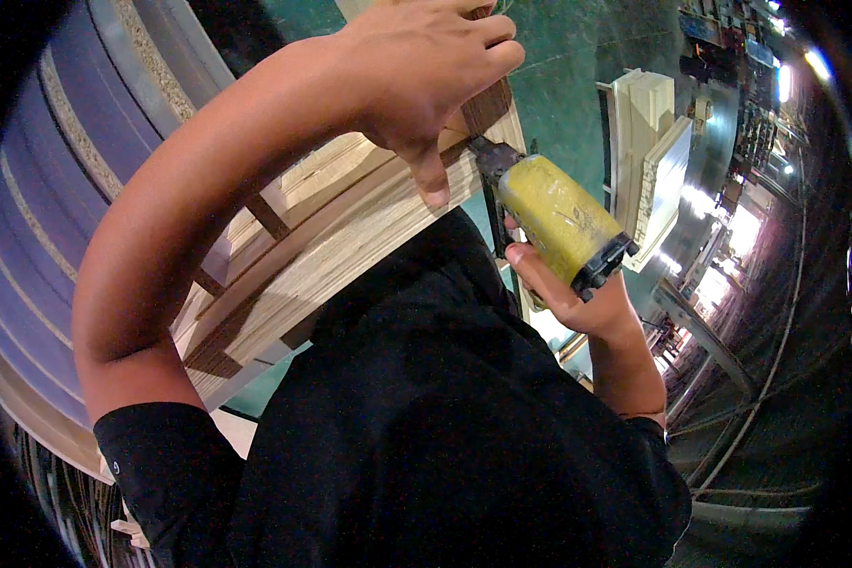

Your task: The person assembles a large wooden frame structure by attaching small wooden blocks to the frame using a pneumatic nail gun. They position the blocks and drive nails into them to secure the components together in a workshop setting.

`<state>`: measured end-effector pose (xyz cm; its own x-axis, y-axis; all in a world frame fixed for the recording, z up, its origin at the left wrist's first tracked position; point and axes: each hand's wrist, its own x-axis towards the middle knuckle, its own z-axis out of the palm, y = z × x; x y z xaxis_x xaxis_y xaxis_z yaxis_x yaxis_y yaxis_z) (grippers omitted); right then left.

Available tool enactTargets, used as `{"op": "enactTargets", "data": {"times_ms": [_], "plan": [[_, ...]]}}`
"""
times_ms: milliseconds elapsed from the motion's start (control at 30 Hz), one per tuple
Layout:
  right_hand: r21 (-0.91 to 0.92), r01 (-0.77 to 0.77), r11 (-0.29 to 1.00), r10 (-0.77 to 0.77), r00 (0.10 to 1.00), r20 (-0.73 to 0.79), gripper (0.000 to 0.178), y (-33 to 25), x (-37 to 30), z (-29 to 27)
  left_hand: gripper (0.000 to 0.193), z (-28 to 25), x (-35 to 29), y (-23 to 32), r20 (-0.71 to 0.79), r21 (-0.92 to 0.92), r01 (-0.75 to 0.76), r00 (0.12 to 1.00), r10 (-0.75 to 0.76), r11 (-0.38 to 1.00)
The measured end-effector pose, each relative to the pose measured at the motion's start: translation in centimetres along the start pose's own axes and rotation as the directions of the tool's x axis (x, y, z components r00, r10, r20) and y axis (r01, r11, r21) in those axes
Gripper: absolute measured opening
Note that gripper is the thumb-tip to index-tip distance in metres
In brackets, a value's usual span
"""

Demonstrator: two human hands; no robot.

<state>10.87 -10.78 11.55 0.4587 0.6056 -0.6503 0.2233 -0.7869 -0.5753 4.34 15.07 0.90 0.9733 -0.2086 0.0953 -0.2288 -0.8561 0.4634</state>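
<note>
My right hand [563,293] is wrapped around the grip of a pneumatic nail gun [563,213] with a scuffed yellow body and a black end cap. Its dark nose meets the right end of a wooden frame [341,251] made of pale layered boards with short crosspieces. Bent across from the left, my left arm brings my left hand [435,76] over that same end. The thumb presses down on the near board, while the other fingers curl over the far side, close to a darker wood piece [489,109]. Where the nose touches the wood is partly hidden.
On the left lie several large purple-grey panels [85,123] with raw chipboard edges. Pale boards [644,123] are stacked beyond the nail gun, above a green floor [563,66]. A dark curtain-like sheet [776,379] hangs at the far right.
</note>
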Motion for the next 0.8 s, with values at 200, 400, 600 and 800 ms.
{"op": "enactTargets", "data": {"times_ms": [200,400,600,800], "plan": [[-0.328,0.260,0.908,-0.244,0.966,0.089,0.030,1.0,0.2,-0.8,0.113,-0.3,-0.4,0.3,-0.026,0.032,0.008,1.000,-0.007,0.999],[-0.119,0.030,0.992,-0.025,0.999,0.043,0.034,-0.1,-0.1,-0.3,0.114,-1.4,-0.5,0.4,0.078,0.018,0.014,0.997,-0.015,1.000],[-0.067,0.080,0.995,-0.079,0.997,0.016,0.043,0.4,-0.1,0.0,0.113,-2.1,-0.6,0.7,0.079,0.047,0.023,0.996,-0.027,0.999],[-0.143,0.234,0.962,-0.231,0.972,0.039,0.049,3.8,-0.9,-0.2,0.120,-1.6,-0.2,0.6,0.064,-0.060,0.013,0.998,-0.009,0.998]]}}
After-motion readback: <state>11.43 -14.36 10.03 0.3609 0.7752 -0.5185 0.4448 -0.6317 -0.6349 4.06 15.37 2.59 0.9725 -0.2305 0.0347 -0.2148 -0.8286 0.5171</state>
